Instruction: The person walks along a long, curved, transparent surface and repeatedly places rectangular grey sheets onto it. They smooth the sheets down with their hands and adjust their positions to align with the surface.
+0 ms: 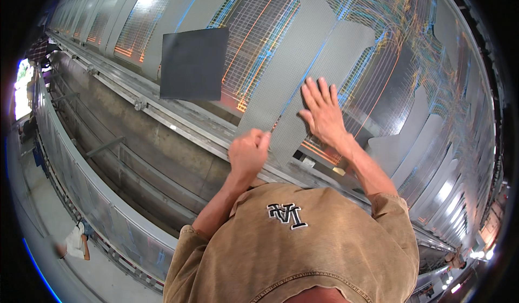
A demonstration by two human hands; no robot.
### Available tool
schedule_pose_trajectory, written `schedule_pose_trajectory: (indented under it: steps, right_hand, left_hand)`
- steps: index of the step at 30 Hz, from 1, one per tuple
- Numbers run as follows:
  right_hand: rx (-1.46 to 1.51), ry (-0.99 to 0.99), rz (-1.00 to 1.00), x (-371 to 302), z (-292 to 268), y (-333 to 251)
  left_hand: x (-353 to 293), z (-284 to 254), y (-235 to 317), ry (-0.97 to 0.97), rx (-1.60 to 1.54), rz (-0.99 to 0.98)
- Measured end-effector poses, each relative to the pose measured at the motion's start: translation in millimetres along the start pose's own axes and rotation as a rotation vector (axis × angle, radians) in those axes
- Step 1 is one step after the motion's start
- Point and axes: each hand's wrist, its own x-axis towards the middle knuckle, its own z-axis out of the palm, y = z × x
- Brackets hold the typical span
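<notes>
My right hand [323,111] lies palm down on a long grey ribbed sheet piece [341,49], its fingers stretched and slightly apart. Beside it is a similar grey piece [303,38], with a narrow blue-lined gap running between the two. At the near end of this second piece, my left hand [249,150] is closed, thumb against the curled fingers. Whatever it may pinch is hidden by the fingers. To the left, a dark square sheet [194,64] rests across the near border of the line-covered work surface [265,19].
More grey pieces [416,135] lie on the surface to the right. A metal rail [178,127] borders the near edge, with a trough [146,141] below it. Beyond the trough runs a curved barrier [102,195]. Another person [75,241] is at the lower left.
</notes>
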Motion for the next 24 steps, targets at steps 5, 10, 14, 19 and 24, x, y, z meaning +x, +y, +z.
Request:
schedule_pose_trajectory:
  steps: [5, 10, 14, 19, 24]
  right_hand:
    - [0.144, -0.054, -0.067, -22.5, 16.4, -33.9]
    - [0.151, -0.105, -0.065, -20.4, 8.8, -32.8]
    - [0.193, -0.083, -0.06, -22.5, 6.7, -30.3]
    - [0.539, -0.087, 0.015, -19.7, -4.2, -17.1]
    - [0.595, -0.068, 0.025, -21.4, -7.6, -16.9]
  left_hand:
    - [26.6, -44.8, -40.7, 0.084, 0.262, 0.346]
    - [29.4, -57.1, -71.8, -0.007, 0.322, 0.459]
    - [29.4, -49.0, -66.8, 0.045, 0.103, 0.298]
    - [42.9, -33.7, -49.4, 0.164, -0.652, -0.396]
    - [73.8, -29.7, -68.7, -0.144, -0.771, -0.677]
